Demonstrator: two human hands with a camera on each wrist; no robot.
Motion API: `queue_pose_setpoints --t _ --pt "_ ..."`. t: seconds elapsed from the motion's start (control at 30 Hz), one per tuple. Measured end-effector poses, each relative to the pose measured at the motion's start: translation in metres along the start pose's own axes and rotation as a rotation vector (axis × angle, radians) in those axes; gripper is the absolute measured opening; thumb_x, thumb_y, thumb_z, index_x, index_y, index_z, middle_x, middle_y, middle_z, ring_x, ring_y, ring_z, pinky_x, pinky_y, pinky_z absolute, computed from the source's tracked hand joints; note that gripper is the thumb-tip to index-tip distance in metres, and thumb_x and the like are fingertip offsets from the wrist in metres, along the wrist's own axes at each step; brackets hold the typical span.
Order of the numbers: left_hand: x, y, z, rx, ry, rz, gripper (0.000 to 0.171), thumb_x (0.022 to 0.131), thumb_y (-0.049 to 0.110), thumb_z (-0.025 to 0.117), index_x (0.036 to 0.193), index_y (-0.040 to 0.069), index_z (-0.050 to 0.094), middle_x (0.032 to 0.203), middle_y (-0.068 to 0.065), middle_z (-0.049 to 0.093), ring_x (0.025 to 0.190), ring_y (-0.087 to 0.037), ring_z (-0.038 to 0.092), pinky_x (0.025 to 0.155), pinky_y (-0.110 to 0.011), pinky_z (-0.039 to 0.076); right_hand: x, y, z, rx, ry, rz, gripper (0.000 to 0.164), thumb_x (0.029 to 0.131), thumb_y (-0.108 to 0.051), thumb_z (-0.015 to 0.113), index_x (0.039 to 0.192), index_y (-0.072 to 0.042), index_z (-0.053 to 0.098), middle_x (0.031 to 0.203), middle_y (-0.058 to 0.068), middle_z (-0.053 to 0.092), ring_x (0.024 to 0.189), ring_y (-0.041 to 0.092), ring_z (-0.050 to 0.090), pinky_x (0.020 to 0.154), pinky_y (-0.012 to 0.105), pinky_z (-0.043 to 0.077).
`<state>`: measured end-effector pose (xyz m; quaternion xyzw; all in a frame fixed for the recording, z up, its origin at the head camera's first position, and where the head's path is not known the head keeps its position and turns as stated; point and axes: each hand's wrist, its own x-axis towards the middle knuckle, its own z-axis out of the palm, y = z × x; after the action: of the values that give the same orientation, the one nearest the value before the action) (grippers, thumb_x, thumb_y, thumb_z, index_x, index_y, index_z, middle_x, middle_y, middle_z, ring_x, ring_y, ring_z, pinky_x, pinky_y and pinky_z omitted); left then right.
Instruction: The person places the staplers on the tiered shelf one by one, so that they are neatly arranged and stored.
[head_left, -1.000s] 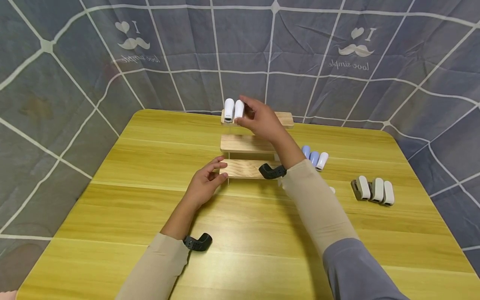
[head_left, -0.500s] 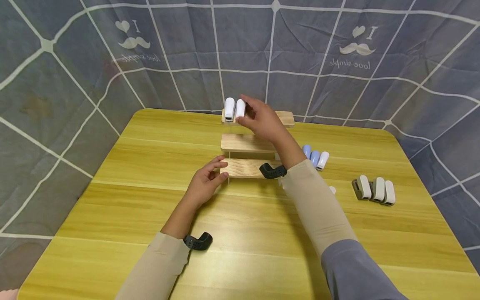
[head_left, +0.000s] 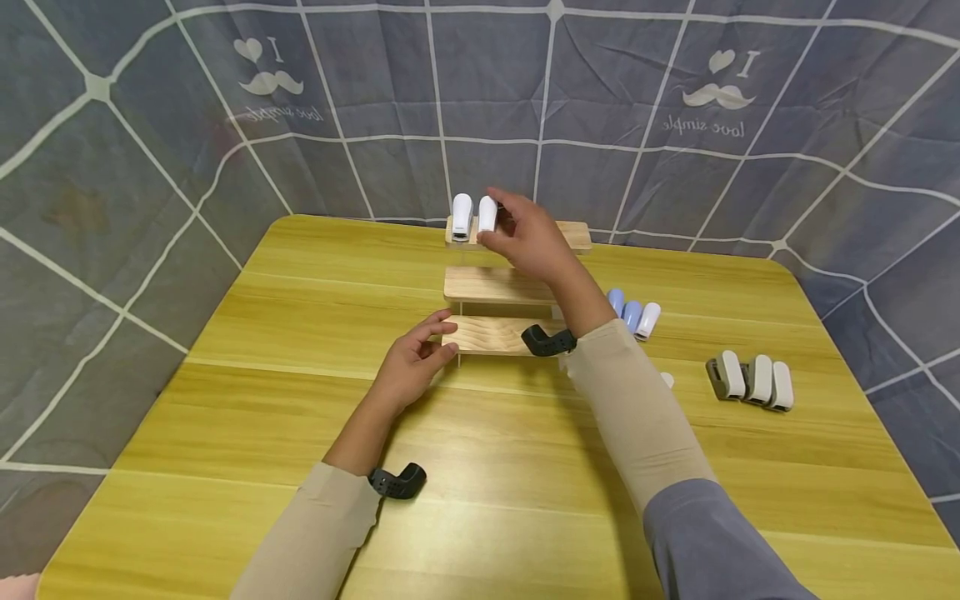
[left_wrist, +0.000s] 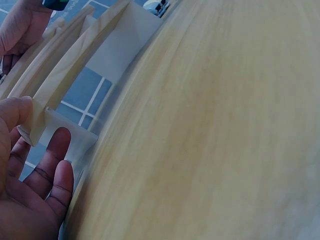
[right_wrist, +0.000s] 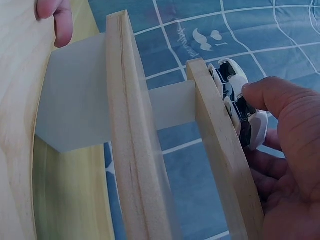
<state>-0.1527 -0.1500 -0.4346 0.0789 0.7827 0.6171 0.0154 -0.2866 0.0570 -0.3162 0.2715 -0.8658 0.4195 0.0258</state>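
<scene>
A three-tier wooden display stand holds two small white staplers on its top board (head_left: 573, 236). The left stapler (head_left: 462, 218) sits alone near the board's left end. My right hand (head_left: 528, 237) pinches the other stapler (head_left: 487, 214) between thumb and fingers, a small gap to the right of the first. In the right wrist view, this held stapler (right_wrist: 257, 129) is right at the board's surface. My left hand (head_left: 411, 365) grips the left end of the lowest board (head_left: 483, 336); its thumb (left_wrist: 17, 111) presses on the wood while other fingers stay spread below.
Two blue staplers (head_left: 632, 315) and a white stapler (head_left: 648, 321) lie right of the stand, partly behind my right arm. Farther right, several white-and-grey staplers (head_left: 759, 380) stand in a row. A grey gridded cloth (head_left: 600, 100) hangs behind the table (head_left: 247, 367).
My right hand has shifted the pinched stapler slightly right, widening its gap from the left stapler. My left hand stays on the lowest board.
</scene>
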Motion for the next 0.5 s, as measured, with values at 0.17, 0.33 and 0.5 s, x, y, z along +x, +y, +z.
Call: queue_pose_setpoints --t 0.17,0.33,0.5 --pt "0.0003 -0.0007 0.0 0.002 -0.001 0.003 0.033 0.098 0.018 0.066 0.128 0.005 0.064 0.153 0.001 0.044 0.1 -0.022 0.057 0.079 -0.025 0.046 -0.0002 -0.0003 -0.0006 -0.002 -0.005 0.006 0.07 0.093 -0.019 0.07 0.153 -0.004 0.037 0.134 0.012 0.054 0.112 0.022 0.056 0.096 0.035 0.045" --pt "-0.0002 0.0 -0.0003 0.004 0.001 0.001 0.033 0.098 0.018 0.066 0.128 0.006 0.064 0.152 0.004 0.044 0.099 -0.021 0.058 0.079 -0.025 0.046 0.0002 0.001 -0.0011 -0.017 -0.006 0.013 0.07 0.092 -0.019 0.07 0.153 -0.004 0.037 0.132 0.012 0.054 0.107 0.023 0.053 0.094 0.036 0.044" --pt "-0.0002 -0.0001 -0.0001 0.002 0.0 -0.005 0.033 0.098 0.018 0.066 0.128 0.007 0.064 0.152 0.006 0.044 0.096 -0.021 0.057 0.078 -0.024 0.046 0.0 0.0013 -0.0014 -0.028 -0.01 0.019 0.07 0.093 -0.021 0.069 0.153 -0.005 0.036 0.138 0.012 0.052 0.115 0.024 0.054 0.098 0.037 0.044"
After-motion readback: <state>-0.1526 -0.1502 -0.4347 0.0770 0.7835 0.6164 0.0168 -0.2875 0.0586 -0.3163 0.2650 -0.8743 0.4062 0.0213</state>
